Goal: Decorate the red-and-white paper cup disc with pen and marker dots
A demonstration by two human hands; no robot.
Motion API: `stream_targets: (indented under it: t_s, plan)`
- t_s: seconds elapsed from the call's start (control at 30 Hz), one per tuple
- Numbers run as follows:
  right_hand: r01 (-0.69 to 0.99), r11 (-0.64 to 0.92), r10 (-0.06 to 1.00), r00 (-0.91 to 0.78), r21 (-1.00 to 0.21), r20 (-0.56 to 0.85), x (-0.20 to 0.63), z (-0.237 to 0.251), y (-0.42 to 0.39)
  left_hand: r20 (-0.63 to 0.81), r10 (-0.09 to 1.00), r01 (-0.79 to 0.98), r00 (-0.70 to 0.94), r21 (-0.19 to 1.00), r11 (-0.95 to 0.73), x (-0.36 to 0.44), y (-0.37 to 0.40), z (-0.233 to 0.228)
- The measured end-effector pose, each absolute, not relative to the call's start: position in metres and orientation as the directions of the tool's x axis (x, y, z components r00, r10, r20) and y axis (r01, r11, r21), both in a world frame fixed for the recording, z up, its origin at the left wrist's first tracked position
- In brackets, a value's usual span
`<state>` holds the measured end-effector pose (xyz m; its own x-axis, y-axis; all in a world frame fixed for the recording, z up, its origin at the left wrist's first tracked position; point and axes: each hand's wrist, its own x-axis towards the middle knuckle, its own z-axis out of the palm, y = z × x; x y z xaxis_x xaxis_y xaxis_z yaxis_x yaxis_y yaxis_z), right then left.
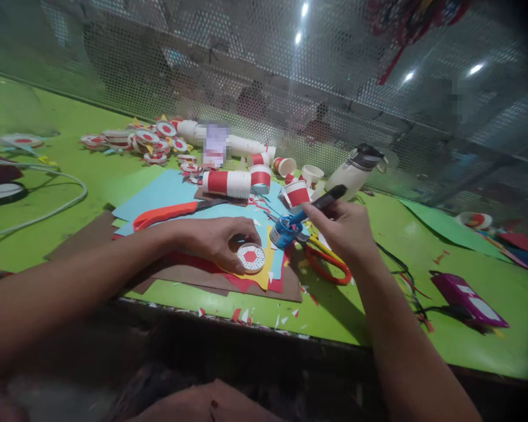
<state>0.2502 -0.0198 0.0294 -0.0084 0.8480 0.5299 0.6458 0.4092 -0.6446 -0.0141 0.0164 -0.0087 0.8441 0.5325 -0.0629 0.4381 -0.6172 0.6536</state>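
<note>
Our left hand (217,239) pinched the disc (251,258) flat on the paper (176,193); our right hand (341,225) gripped the glue gun (321,202). Its tip could have burned nearby fingertips.

The left hand (215,239) lies palm down with the forearm stretched in from the left and the fingers curled, while the right hand (341,228), its forearm rising from the lower right, is closed in a raised grip.

Green table (70,117) under coloured paper sheets (167,193), cups (227,183), scissors (328,264).
</note>
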Motion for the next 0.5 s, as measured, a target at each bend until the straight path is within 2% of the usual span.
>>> stream_targets:
  t_s: [0.13,0.2,0.33,0.5]
  plan:
    - [0.443,0.491,0.771,0.180,-0.750,0.611,0.248,0.037,-0.032,-0.057,0.539,0.440,0.840,0.652,-0.618,-0.015,0.017,-0.012]
    - [0.313,0.534,0.768,0.209,-0.785,0.605,0.244,0.037,-0.039,-0.063,0.542,0.441,0.838,0.662,-0.606,-0.015,0.018,-0.013]
    - [0.160,0.490,0.857,0.092,-0.857,0.508,0.227,0.030,-0.055,-0.077,0.557,0.449,0.827,0.687,-0.571,-0.015,0.016,-0.012]
    - [0.190,0.384,0.923,-0.083,-0.904,0.375,0.202,0.015,-0.066,-0.088,0.573,0.475,0.815,0.669,-0.572,-0.011,0.012,-0.004]
